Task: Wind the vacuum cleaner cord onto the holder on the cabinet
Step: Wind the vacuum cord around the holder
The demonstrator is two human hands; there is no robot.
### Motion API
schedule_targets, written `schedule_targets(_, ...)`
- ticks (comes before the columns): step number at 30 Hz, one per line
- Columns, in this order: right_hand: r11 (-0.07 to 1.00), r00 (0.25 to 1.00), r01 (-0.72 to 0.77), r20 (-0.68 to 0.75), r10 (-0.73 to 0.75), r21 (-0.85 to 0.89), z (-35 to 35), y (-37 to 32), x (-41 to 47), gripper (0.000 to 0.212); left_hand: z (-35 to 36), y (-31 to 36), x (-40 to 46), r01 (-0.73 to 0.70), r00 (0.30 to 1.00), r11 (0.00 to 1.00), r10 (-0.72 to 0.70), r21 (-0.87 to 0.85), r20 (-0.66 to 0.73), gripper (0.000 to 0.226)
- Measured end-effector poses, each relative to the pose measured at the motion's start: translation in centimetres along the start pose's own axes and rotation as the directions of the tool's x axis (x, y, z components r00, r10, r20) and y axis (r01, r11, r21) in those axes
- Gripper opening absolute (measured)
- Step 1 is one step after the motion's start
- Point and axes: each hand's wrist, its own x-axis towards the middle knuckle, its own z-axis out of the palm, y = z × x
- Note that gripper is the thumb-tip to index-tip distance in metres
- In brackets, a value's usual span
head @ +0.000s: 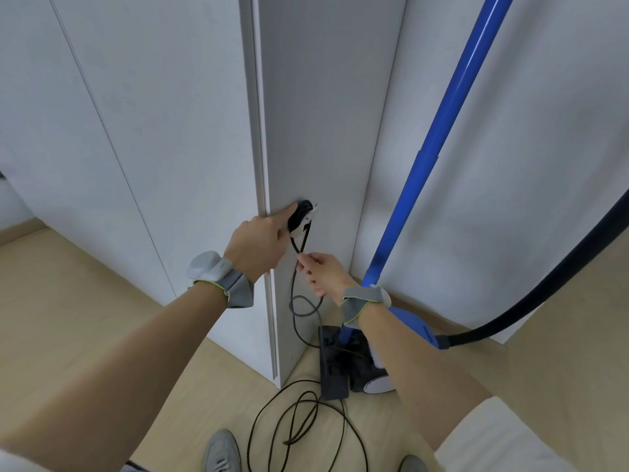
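Note:
A small white holder [310, 217] is fixed to the grey side panel of the cabinet [323, 114], with several turns of the black cord wrapped on it. My left hand [260, 241] rests against the cabinet edge, its index finger stretched out and pressing on the wound turns. Just below, my right hand [323, 272] pinches the black cord [293, 287] between thumb and fingers. From there the cord hangs down in a loop and runs to loose coils on the floor [306, 430].
A blue vacuum cleaner [413, 330] stands in the corner, its blue tube [439, 141] leaning up along the wall and its black hose [551, 287] curving right. The black floor nozzle [332, 362] lies beside the cabinet base. Grey shoes [221, 451] stand on the wooden floor.

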Motion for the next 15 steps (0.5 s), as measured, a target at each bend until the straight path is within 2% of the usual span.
schedule_targets(6, 0.994, 0.988, -0.107, -0.116, 0.103, -0.035, -5.6, 1.5, 2.7, 0.032, -0.1, 0.5, -0.1, 0.078, 0.995, 0.996, -0.076, -0.036, 0.061, 0.065)
schedule_targets(8, 0.99, 0.978, -0.122, -0.16, 0.132, 0.072, -6.7, 0.1, 3.6, 0.031, -0.3, 0.6, -0.2, 0.08, 0.995, 0.996, -0.077, -0.039, 0.066, 0.067)
schedule_targets(11, 0.943, 0.972, -0.144, -0.138, 0.192, 0.302, -7.4, -3.3, 5.5, 0.035, 0.0, 0.5, -0.2, 0.08, 0.994, 0.996, -0.076, -0.046, 0.074, 0.069)
schedule_targets(15, 0.917, 0.969, -0.158, -0.121, 0.215, 0.366, -6.6, -7.2, 8.3, 0.039, 0.4, 0.2, -0.3, 0.095, 0.991, 0.993, -0.087, -0.077, 0.099, 0.07)
